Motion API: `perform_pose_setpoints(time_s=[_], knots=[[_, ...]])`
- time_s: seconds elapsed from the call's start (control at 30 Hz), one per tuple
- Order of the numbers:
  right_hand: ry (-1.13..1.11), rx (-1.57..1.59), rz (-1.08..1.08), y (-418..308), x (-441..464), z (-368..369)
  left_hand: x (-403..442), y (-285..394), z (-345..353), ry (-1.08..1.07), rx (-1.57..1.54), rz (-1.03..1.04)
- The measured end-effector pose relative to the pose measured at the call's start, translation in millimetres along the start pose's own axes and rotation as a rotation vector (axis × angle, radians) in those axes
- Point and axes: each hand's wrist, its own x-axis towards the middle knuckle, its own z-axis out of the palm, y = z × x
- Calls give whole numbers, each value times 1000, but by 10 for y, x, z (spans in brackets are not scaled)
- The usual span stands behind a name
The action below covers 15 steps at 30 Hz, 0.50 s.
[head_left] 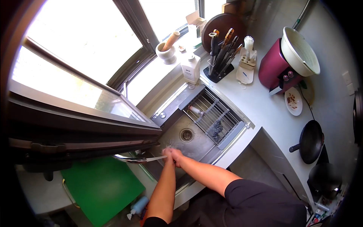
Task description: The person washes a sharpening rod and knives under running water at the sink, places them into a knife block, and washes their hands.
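Over the steel sink (200,145), my left hand (167,153) and my right hand (176,154) are pressed together with fingers closed. A stream of water from the chrome faucet (130,159) runs onto them and splashes into the basin. Whether anything lies between the palms is hidden. Just beyond my hands is the round drain (186,134). A roll-up drying rack (204,104) spans the right part of the sink, with a dark mesh scrubber (215,129) and a small bottle-like item (196,110) on it.
An open window frame (87,143) juts in over the faucet. Left stands a green cutting board (100,185). Behind the sink are a white bottle (191,69), mortar (166,55) and knife block (219,72). A red appliance (270,62), plate (293,101) and frying pan (311,142) stand right.
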Motion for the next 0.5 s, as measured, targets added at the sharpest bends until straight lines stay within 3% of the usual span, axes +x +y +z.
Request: perform_pose_setpoints(time_s=[0.13, 0.2, 0.23, 0.3, 0.33, 0.4, 0.5], knots=[[-64, 43, -215, 493, 542, -25, -341, 117, -81, -83, -441, -258], [22, -466, -518, 532, 546, -26, -411, 137, -154, -143, -576, -328], [19, -463, -517, 514, 521, -41, -441, 139, -190, -179, -629, -348], [80, -958, -856, 408, 427, -58, -535, 137, -253, -250, -696, -370], [78, -952, -853, 304, 311, 1, -595, 170, -240, -267, -673, -366], [123, -1349, -694, 27, 93, 138, -948, 464, -48, -219, -543, -312], [202, -1423, -708, -133, -23, 230, -1267, 842, 96, -64, -758, -428]])
